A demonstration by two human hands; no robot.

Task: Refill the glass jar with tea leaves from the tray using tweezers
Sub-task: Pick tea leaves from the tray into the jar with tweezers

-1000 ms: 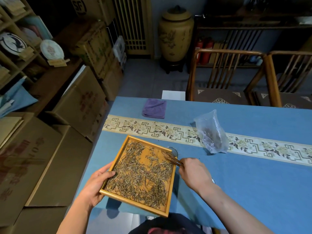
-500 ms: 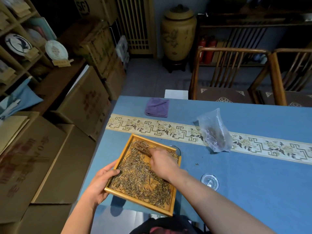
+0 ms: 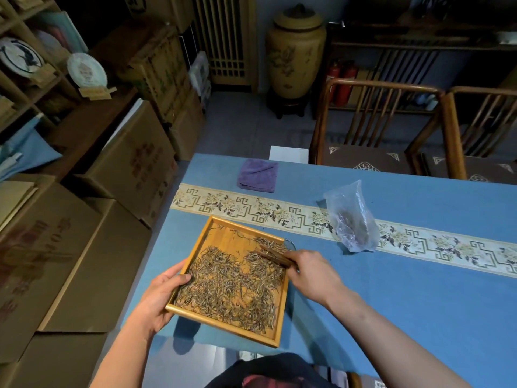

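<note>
Box print unreadable – right hand (image 3: 313,271) holds tweezers (image 3: 272,256) over tray (image 3: 195,249).

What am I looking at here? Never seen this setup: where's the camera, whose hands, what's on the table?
No robot here: a person works with bare hands, and the single picture comes from a wide-angle camera on their head, looking forward and down. The left hand holds the near-left edge of a wooden tray strewn with tea leaves. The right hand has brown tweezers in its grip, tips over the leaves at the tray's far right. Just past that corner a glass rim peeks out, probably the jar. Also on the blue table: a purple cloth and a clear plastic bag.
</note>
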